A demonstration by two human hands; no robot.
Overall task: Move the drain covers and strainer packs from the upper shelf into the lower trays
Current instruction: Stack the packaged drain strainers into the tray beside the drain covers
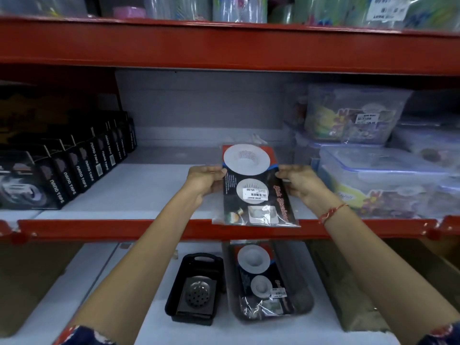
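Both hands grip one strainer pack (pixel 254 185), held over the front edge of the upper shelf (pixel 149 192). Left hand (pixel 206 181) pinches the pack's left edge, thumb on top, fingers under. Right hand (pixel 300 184) pinches the right edge the same way; a red thread bracelet (pixel 332 212) sits on that wrist. Patterned sleeves show at the bottom corners.

Pack is a clear bag over a dark card with two white round strainers, a white price sticker near its middle, printing upside down to the viewer. Its near end overlaps the red front rail (pixel 124 229) of the upper shelf; cannot tell if it touches the rail.

Upper shelf, left side: a row of black nano tape boxes (pixel 82 168) running from the front edge toward the back. Right side: stacked clear plastic containers (pixel 378 175) with blue clips and floral labels.

Lower shelf (pixel 119 282), below the rail: a black tray (pixel 174 292) with a metal drain cover (pixel 197 291) lying inside it. Just beside it on the right, a grey tray (pixel 305 295) holding another strainer pack (pixel 261 272), flat, same print. The trays are close, nearly touching. Brown cardboard boxes (pixel 348 295) stand at both outer sides of the lower shelf.

Top shelf above holds blurred clear-wrapped goods.
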